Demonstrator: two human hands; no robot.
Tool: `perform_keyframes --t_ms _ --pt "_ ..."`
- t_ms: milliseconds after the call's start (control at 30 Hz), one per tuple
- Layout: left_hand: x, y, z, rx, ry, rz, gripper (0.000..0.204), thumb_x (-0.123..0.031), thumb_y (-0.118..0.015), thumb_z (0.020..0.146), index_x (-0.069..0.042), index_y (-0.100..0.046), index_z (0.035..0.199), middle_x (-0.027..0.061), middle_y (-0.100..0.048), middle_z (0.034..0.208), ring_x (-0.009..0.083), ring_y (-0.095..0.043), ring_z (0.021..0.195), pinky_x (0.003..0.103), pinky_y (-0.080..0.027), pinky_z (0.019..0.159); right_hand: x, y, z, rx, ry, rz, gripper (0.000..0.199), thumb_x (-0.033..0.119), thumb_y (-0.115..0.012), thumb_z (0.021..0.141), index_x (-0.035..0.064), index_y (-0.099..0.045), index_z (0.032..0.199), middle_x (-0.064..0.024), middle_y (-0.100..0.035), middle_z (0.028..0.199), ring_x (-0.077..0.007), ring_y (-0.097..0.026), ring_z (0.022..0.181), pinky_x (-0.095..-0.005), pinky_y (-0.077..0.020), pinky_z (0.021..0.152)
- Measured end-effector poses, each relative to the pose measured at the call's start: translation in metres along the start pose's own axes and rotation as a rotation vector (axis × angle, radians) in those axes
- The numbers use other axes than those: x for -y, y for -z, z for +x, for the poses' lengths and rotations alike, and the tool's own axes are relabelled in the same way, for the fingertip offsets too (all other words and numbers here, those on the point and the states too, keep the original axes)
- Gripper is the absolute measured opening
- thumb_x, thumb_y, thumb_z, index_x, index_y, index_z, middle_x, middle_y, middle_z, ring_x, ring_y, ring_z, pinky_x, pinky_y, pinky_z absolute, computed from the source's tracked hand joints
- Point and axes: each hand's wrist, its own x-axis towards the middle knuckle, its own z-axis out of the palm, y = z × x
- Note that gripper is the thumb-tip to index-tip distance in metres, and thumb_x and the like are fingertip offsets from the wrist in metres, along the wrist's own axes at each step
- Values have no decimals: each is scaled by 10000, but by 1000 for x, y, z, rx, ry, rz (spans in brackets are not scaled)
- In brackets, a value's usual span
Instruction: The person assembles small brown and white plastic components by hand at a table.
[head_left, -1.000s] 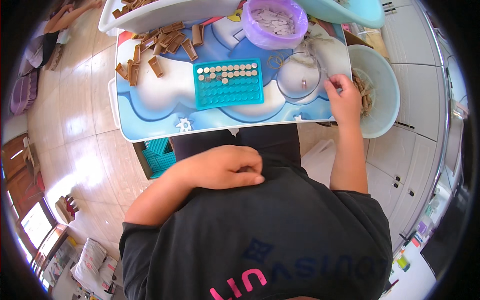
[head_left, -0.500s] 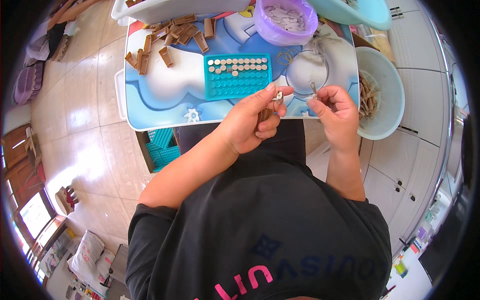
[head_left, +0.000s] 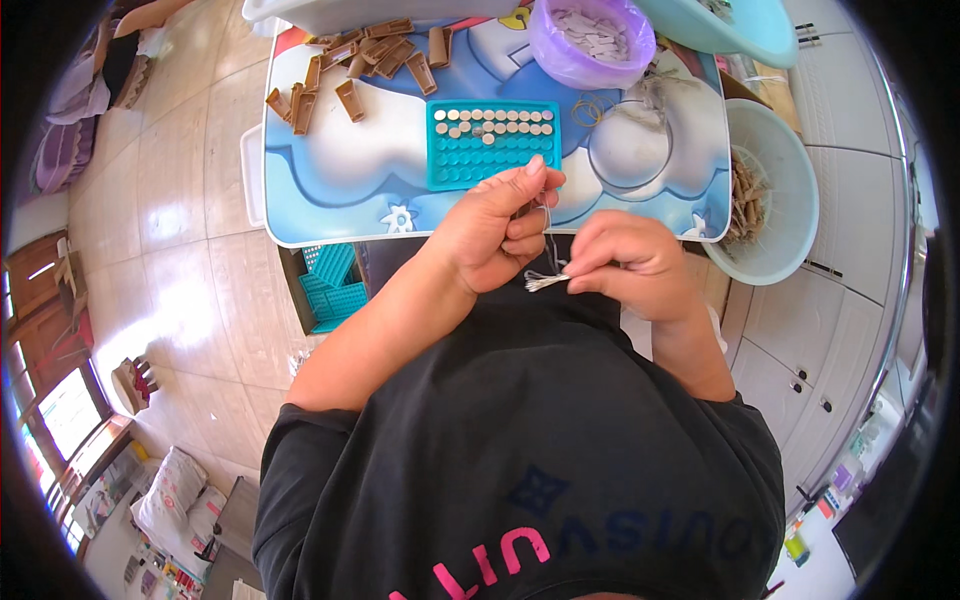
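Observation:
My left hand (head_left: pixel 498 228) is closed in front of the teal tray, thumb against the forefinger. A thin pale string (head_left: pixel 551 236) runs down from its fingers toward my other hand. Anything else inside the left fingers is hidden. My right hand (head_left: pixel 640 262) pinches a small bundle of pale strings (head_left: pixel 543 283), whose loose ends fan out to the left over my dark shirt. The teal tray (head_left: pixel 470 181) has rows of round pockets; small pale discs (head_left: pixel 500 128) fill much of its far rows.
Brown tapered plastic pieces (head_left: pixel 385 55) lie at the table's far left. A purple-lined bowl (head_left: pixel 640 62) of grey pieces stands at the back, near tangled grey strings (head_left: pixel 655 95) and thin rings (head_left: pixel 592 110). Right of the table (head_left: pixel 340 190) is a pale basin (head_left: pixel 790 250) of brown pieces.
My right hand has moved left and nearer my body, bringing the string bundle below my left hand. The brown piece and small whitish piece seen in my left hand no longer show.

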Motion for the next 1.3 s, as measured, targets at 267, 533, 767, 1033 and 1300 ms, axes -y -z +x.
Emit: perform_keyframes --t_ms 267,533,767,1033,1300 --pt "4 -3 -9 2 -4 105 308 -326 -566 892 -22 -580 940 -13 -503 680 26 -314 438 164 -229 385 2 -7 10 -279 -36 -234 158 57 -712 713 21 -645 852 -77 -617 802 -216 -585 736 -288 -452 653" --pt "5 -8 -12 -44 -105 276 358 -378 -522 911 -35 -564 816 -28 -450 606 35 -296 425 187 -212 386 -10 -15 24 -407 115 -445 160 27 -672 734 24 -647 892 -81 -594 840 -222 -578 763 -294 -453 655" --pt "1 -3 -18 -161 -153 591 347 -367 -580 886 -32 -624 802 -17 -545 688 26 -333 466 200 -219 407 -8 -12 29 -274 214 -680 135 31 -678 707 40 -660 841 -72 -595 800 -242 -555 715 -317 -451 621" --pt "0 -16 -26 -67 -188 754 193 -122 -622 857 9 -622 1000 -5 -598 788 62 -541 750 206 -437 703 -13 -9 30 -339 251 -611 130 14 -678 689 43 -656 813 -80 -606 758 -241 -559 690 -322 -450 601" --pt "2 -12 -25 -54 -159 796 225 -102 -551 877 -37 -608 1086 -63 -535 702 -2 -404 580 157 -314 513 -18 -2 31 -271 247 -543 135 5 -678 695 33 -636 821 -87 -611 750 -247 -564 685 -318 -444 600"
